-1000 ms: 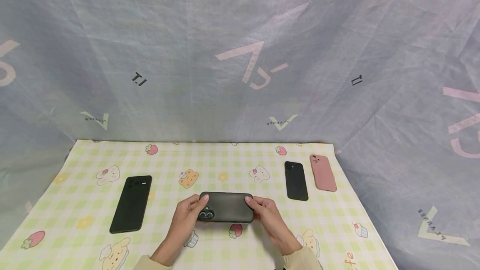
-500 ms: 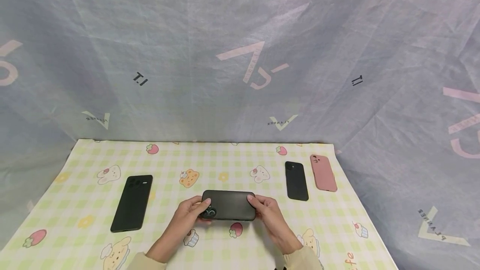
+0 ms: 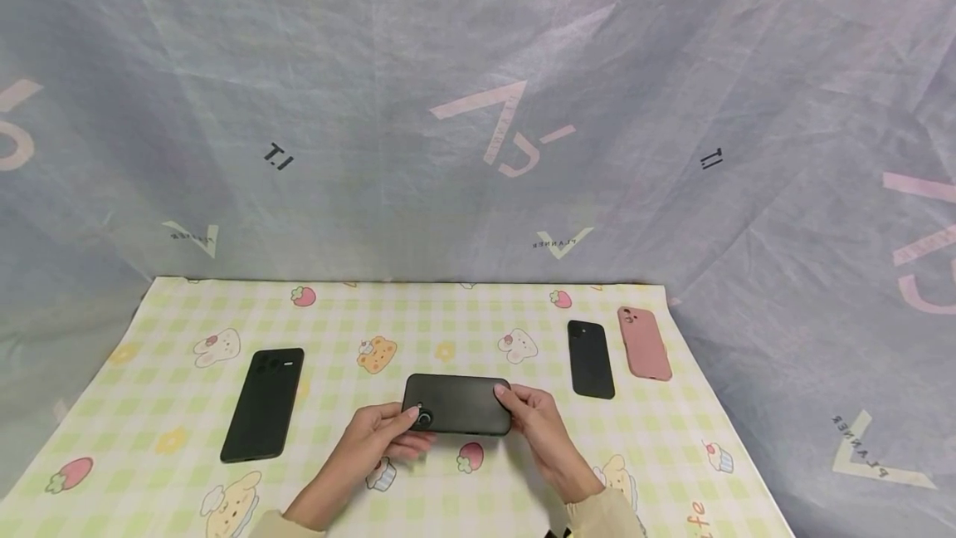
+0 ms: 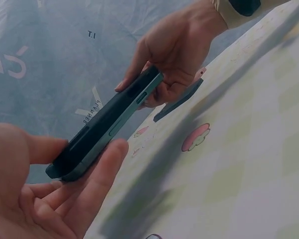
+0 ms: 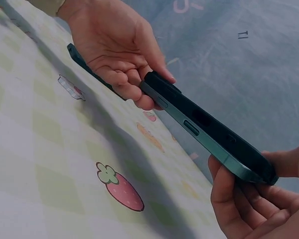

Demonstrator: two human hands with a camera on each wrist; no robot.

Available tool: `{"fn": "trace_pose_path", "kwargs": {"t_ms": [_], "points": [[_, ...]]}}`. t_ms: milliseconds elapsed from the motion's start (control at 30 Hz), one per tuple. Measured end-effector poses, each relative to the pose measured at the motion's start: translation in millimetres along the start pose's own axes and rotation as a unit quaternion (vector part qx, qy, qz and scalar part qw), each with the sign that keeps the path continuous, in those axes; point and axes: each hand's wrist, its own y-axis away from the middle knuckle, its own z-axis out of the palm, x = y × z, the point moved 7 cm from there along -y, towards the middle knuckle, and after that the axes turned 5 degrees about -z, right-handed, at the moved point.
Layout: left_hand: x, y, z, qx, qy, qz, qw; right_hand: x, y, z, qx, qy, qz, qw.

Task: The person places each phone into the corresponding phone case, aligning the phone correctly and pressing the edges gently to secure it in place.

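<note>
Between both hands a phone (image 3: 466, 405) lies sideways above the table, back up, its camera end at the left. A dark case (image 5: 204, 117) covers its back, while the long side of the phone's frame (image 5: 214, 151) shows bare below the case edge. My left hand (image 3: 369, 438) pinches the camera end, thumb over the camera corner and fingers underneath. My right hand (image 3: 541, 434) grips the other end, its thumb on the upper right corner of the back. In the left wrist view the side buttons on the frame (image 4: 120, 123) are exposed too.
A large black phone or case (image 3: 263, 405) lies face down at left. On the right lie a smaller black phone (image 3: 590, 359) and a pink phone case (image 3: 645, 344). A green checked cloth (image 3: 448, 318) covers the table; a grey curtain (image 3: 388, 148) hangs behind it.
The phone has shifted slightly right and away from the body. My left thumb has moved lower over the camera, and the left fingers now show spread beneath. Things on the table stay put.
</note>
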Motion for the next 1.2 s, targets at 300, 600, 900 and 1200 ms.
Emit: {"fn": "trace_pose_path", "kwargs": {"t_ms": [300, 600, 900, 1200], "points": [[-2.5, 1.8, 2.4, -0.002, 0.02, 0.0, 0.9998, -0.2, 0.5, 0.3, 0.002, 0.009, -0.002, 1.0], [-3.0, 1.6, 2.1, -0.006, 0.03, -0.002, 0.9995, 1.5, 0.6, 0.0, 0.011, 0.011, 0.001, 0.9999], [1.6, 2.1, 2.4, 0.011, 0.031, 0.0, 0.9995, 1.2, 0.2, 0.6, 0.001, 0.007, 0.0, 1.0], [0.7, 3.2, 0.9, 0.058, 0.011, -0.014, 0.9982, 2.6, 0.9, 3.7, -0.031, 0.006, 0.008, 0.9995]]}}
